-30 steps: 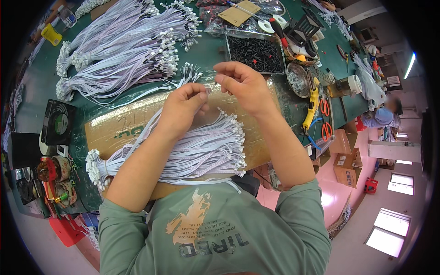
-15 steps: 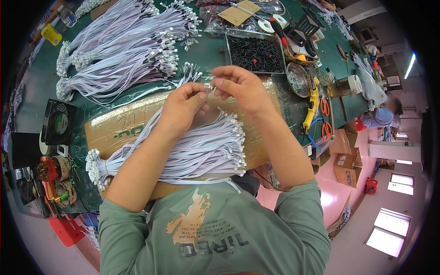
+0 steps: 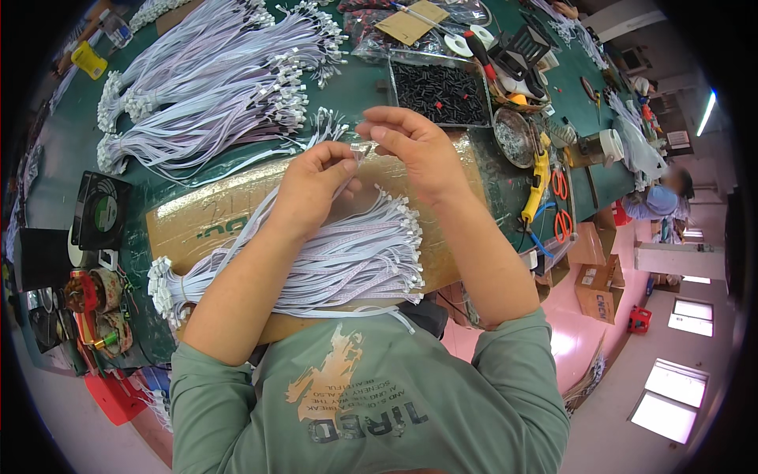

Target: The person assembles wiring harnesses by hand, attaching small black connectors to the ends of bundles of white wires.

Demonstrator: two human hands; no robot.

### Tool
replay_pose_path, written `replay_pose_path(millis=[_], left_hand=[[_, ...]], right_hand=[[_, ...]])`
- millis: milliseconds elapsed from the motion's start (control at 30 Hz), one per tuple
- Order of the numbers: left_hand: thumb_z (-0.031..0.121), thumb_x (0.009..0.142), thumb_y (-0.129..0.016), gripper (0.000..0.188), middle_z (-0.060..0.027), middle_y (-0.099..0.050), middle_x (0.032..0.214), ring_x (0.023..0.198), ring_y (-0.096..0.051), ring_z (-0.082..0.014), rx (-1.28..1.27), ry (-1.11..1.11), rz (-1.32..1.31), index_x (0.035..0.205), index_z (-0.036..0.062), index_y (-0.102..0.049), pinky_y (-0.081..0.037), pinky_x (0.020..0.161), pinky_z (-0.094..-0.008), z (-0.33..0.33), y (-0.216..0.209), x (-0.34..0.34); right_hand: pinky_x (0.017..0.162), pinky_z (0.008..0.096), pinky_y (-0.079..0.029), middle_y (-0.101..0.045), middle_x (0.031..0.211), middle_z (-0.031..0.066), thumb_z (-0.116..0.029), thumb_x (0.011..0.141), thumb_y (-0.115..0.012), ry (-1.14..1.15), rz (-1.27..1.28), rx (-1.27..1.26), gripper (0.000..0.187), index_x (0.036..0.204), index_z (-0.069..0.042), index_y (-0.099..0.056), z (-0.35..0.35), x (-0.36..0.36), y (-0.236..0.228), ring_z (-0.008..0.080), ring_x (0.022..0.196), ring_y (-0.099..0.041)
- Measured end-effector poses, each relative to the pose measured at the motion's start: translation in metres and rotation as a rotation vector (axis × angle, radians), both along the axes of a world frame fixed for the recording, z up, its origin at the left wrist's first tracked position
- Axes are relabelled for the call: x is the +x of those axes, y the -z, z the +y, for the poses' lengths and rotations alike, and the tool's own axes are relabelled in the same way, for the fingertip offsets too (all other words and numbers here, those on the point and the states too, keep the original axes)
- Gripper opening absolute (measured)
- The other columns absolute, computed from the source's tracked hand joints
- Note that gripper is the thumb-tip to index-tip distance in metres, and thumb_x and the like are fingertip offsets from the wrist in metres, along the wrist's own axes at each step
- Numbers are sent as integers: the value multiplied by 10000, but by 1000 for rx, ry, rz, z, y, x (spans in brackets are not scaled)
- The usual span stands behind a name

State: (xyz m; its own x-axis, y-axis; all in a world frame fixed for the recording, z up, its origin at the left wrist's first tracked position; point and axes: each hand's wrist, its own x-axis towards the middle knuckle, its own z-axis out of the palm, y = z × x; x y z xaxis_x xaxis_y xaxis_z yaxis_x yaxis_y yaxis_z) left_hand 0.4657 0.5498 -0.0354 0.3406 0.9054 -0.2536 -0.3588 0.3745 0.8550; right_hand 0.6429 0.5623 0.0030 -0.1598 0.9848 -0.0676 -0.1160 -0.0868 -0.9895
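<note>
My left hand (image 3: pixel 320 182) is closed in a pinch on the end of a white flat ribbon cable (image 3: pixel 264 209), whose thin wires stick up past the fingertips. Just beside it, to the right, my right hand (image 3: pixel 418 150) has its thumb and fingers bent together near those wire ends. Whatever sits between its fingertips is too small to make out. Under both forearms a bundle of white ribbon cables (image 3: pixel 339 257) with white connectors at its ends lies on a flattened cardboard sheet (image 3: pixel 185 225).
More cable bundles (image 3: pixel 213 110) lie at the far left. A tray of short black tubes (image 3: pixel 395 79) stands beyond my right hand, near a metal bowl (image 3: pixel 513 138), a yellow-handled tool (image 3: pixel 538 178) and orange-handled scissors (image 3: pixel 562 225). A black fan (image 3: pixel 103 209) stands at left.
My right hand has shifted slightly up and to the left, its fingertips moving over the wire ends. The left hand keeps its pinch in nearly the same place.
</note>
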Motion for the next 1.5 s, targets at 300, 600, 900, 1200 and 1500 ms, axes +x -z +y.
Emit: replay_pose_path(millis=[300,600,900,1200,1500], left_hand=[[54,917,-607,121,-38,-633,864,710,-619,-108,20,7,-29,1028,6,-617,-488,637,-222,1,5,-1],[37,916,-606,129,-43,-634,852,708,-622,-117,30,-1,-28,1040,2,-600,-493,633,-232,1,4,0],[32,919,-602,144,-60,-638,850,703,-622,-122,62,-15,-32,1054,3,-559,-497,629,-241,0,3,0],[63,867,-615,107,-98,-650,910,840,-639,-252,832,-309,698,969,33,-622,-502,725,-317,-10,-13,2],[179,850,-628,169,-155,-664,950,910,-634,-340,872,364,1019,947,53,-685,-497,820,-435,-22,-3,8]], right_hand=[[902,282,-470,-675,1114,108,-81,912,-636,-22,-23,-49,308,1206,8,-607,-5,-2,0,163,1046,-613],[844,263,-480,-654,1031,57,-65,882,-656,-22,-29,-68,344,1217,-9,-610,-5,2,5,119,954,-600],[740,237,-499,-648,966,44,-16,870,-652,-91,-26,-107,354,1218,7,-593,-10,1,6,100,858,-599],[748,249,-510,-667,952,63,-42,853,-666,-68,-111,-102,381,1225,-1,-596,-2,-1,19,116,856,-623],[778,299,-524,-712,977,83,-162,842,-679,119,-770,229,371,1203,-83,-642,27,30,5,169,860,-670]])
